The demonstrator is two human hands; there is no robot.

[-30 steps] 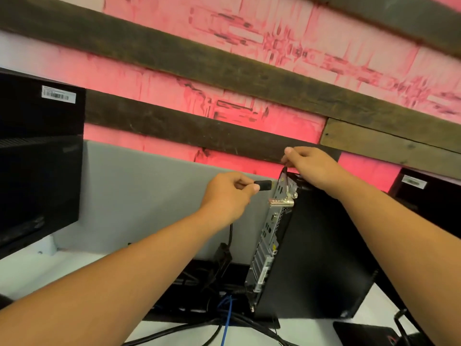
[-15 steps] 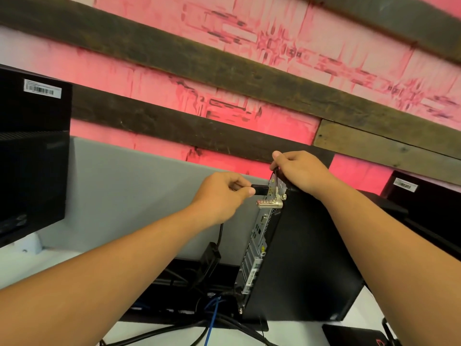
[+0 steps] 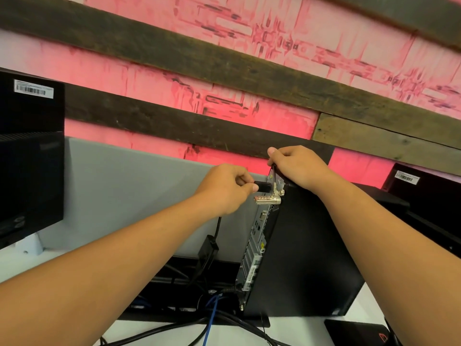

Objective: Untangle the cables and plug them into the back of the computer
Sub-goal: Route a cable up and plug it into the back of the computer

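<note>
Cables point(image 3: 212, 318) lie in a loose black tangle on the white bench point(image 3: 359, 305) at the foot of the computer point(image 3: 306, 258), with one blue cable point(image 3: 209, 320) running through them toward the near edge. Far to the left of the computer stands a black monitor point(image 3: 30, 156) with a barcode sticker point(image 3: 33, 89) near its top. Closer in, the left hand point(image 3: 228, 187) is closed around a black plug point(image 3: 262, 187), pinched between thumb and fingers, its tip right at the top of the computer's silver back panel point(image 3: 257, 245); the plug's cord point(image 3: 217, 228) hangs down below the wrist. Just under the plug, a metal combination lock point(image 3: 268, 199) sticks out of the panel. The right hand point(image 3: 296, 166) is clamped over the computer's top rear corner, fingers curled. The computer stands upright on the bench, back panel facing left.
</note>
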